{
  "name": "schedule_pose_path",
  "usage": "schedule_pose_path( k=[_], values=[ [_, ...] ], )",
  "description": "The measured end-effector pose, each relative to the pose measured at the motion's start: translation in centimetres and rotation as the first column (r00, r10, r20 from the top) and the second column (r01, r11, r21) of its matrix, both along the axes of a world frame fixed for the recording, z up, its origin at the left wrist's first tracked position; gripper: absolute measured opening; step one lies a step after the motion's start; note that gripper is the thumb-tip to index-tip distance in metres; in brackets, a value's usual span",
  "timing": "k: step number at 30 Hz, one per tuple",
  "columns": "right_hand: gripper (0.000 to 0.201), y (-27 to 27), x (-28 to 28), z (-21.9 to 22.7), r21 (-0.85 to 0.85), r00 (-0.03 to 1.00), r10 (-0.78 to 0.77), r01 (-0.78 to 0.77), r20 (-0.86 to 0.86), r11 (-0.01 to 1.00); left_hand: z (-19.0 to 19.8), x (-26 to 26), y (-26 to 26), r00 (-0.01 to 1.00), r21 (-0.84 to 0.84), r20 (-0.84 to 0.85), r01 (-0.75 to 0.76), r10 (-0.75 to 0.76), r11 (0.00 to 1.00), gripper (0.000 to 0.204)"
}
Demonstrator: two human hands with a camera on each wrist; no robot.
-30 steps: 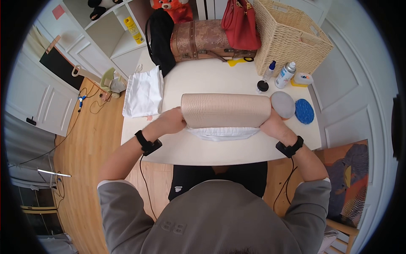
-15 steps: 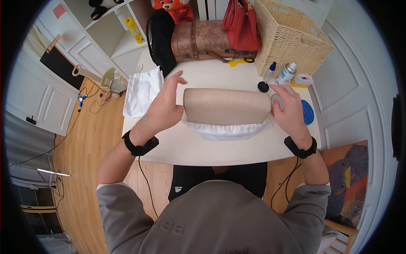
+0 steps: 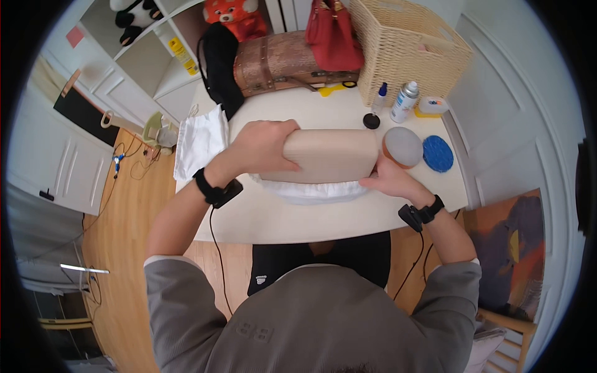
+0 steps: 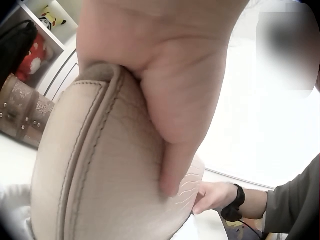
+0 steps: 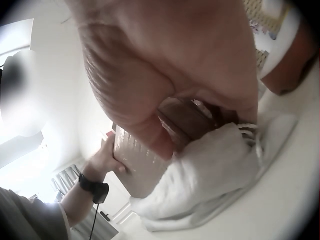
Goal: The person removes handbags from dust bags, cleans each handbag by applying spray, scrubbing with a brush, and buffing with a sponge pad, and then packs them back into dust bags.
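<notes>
A beige textured leather bag (image 3: 336,152) lies on its side, its lower edge inside a white cloth pouch (image 3: 311,191) on the white table. The left hand (image 3: 264,147) grips the bag's left end from above, thumb on the near face; the left wrist view shows that thumb pressed on the stitched leather (image 4: 115,180). At the right end, the right hand (image 3: 396,178) has its thumb by the pouch's rim. In the right wrist view the right hand (image 5: 170,65) pinches around the bag's end beside the cloth (image 5: 200,175); some fingertips are hidden.
A second white cloth bag (image 3: 202,142) lies at the table's left. Behind stand a brown trunk (image 3: 280,61), a red handbag (image 3: 336,37) and a wicker basket (image 3: 404,59). At right are a spray can (image 3: 405,102), a round container (image 3: 403,147) and a blue disc (image 3: 438,153).
Both hands, raised off the bag half a second ago, are on it again, the left over its top and the right at its end. The head view has shifted slightly.
</notes>
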State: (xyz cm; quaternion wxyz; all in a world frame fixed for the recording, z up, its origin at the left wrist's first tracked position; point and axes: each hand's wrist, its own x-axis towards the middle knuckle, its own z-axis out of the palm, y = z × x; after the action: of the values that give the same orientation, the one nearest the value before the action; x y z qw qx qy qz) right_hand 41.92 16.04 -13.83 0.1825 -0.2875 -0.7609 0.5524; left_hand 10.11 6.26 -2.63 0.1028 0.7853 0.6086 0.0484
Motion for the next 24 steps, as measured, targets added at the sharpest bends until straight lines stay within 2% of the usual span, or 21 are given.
schedule_pose_path(
  k=[2, 3, 4, 5, 6, 8, 9, 10, 11, 13, 14, 16, 20, 22, 23, 24],
  values=[
    [0.092, 0.3, 0.3, -0.5, 0.099, 0.981, 0.107, -0.124, 0.164, 0.987, -0.6, -0.4, -0.4, 0.999, 0.021, 0.038, 0.004, -0.005, 1.000, 0.064],
    [0.092, 0.1, 0.3, -0.4, 0.096, 0.982, 0.100, -0.116, 0.157, 0.989, -1.0, -0.7, -0.9, 0.996, 0.071, 0.085, -0.003, -0.003, 0.997, 0.063],
    [0.092, -0.2, 0.2, 0.0, 0.096, 0.962, 0.136, -0.162, 0.235, 0.982, -1.1, -1.0, -1.5, 0.991, 0.119, 0.133, -0.017, 0.001, 0.993, 0.062],
    [0.092, -0.3, 0.1, 0.1, 0.093, 0.935, 0.174, -0.212, 0.310, 0.973, -1.1, -1.4, -2.0, 0.992, 0.114, 0.126, -0.017, 0.003, 0.993, 0.062],
    [0.092, -0.5, -0.1, -0.2, 0.092, 0.936, 0.179, -0.215, 0.302, 0.972, -1.0, -1.8, -2.5, 0.982, 0.107, 0.180, -0.071, 0.051, 0.992, 0.063],
    [0.090, -1.3, -0.2, -1.3, 0.415, 0.928, 0.126, -0.275, 0.351, 0.868, -1.1, -2.9, -3.6, 0.968, 0.100, 0.228, -0.133, 0.108, 0.986, 0.064],
    [0.090, -1.9, -0.1, -2.2, 0.416, 0.929, 0.134, -0.279, 0.345, 0.866, -1.5, -3.6, -4.1, 0.937, 0.084, 0.314, -0.191, 0.156, 0.978, 0.066],
    [0.085, -2.6, -0.1, -3.0, 0.544, 0.911, 0.075, -0.306, 0.406, 0.781, -2.0, -4.2, -4.6, 0.895, 0.064, 0.397, -0.248, 0.203, 0.967, 0.067],
    [0.080, -3.0, -0.2, -3.6, 0.655, 0.891, 0.006, -0.339, 0.454, 0.676, -2.4, -4.7, -5.1, 0.894, 0.064, 0.393, -0.260, 0.215, 0.964, 0.067],
    [0.078, -3.0, -0.4, -3.8, 0.635, 0.879, 0.034, -0.369, 0.475, 0.678, -3.3, -5.6, -6.0, 0.771, 0.025, 0.571, -0.358, 0.281, 0.933, 0.070],
    [0.077, -2.9, -0.6, -3.5, 0.615, 0.865, 0.048, -0.392, 0.499, 0.684, -3.6, -5.9, -6.4, 0.768, 0.027, 0.572, -0.370, 0.289, 0.929, 0.070],
    [0.076, -2.8, -0.9, -2.4, 0.601, 0.846, 0.067, -0.428, 0.528, 0.674, -4.1, -6.5, -7.1, 0.689, 0.015, 0.663, -0.405, 0.294, 0.914, 0.070],
    [0.074, -2.2, -0.9, -1.9, 0.554, 0.814, 0.103, -0.476, 0.572, 0.683, -5.8, -7.8, -8.0, 0.650, 0.048, 0.698, -0.459, 0.299, 0.887, 0.068],
    [0.074, -2.0, -0.8, -1.8, 0.539, 0.812, 0.119, -0.481, 0.572, 0.692, -6.4, -8.0, -8.4, 0.540, 0.014, 0.768, -0.551, 0.343, 0.834, 0.065],
    [0.073, -1.8, -0.8, -1.7, 0.523, 0.811, 0.134, -0.483, 0.569, 0.702, -6.5, -8.0, -8.4, 0.545, 0.025, 0.768, -0.550, 0.336, 0.835, 0.065],
    [0.073, -1.8, -0.7, -1.7, 0.533, 0.817, 0.126, -0.476, 0.563, 0.700, -6.4, -8.1, -8.3, 0.468, 0.000, 0.816, -0.586, 0.338, 0.811, 0.064]
  ],
)
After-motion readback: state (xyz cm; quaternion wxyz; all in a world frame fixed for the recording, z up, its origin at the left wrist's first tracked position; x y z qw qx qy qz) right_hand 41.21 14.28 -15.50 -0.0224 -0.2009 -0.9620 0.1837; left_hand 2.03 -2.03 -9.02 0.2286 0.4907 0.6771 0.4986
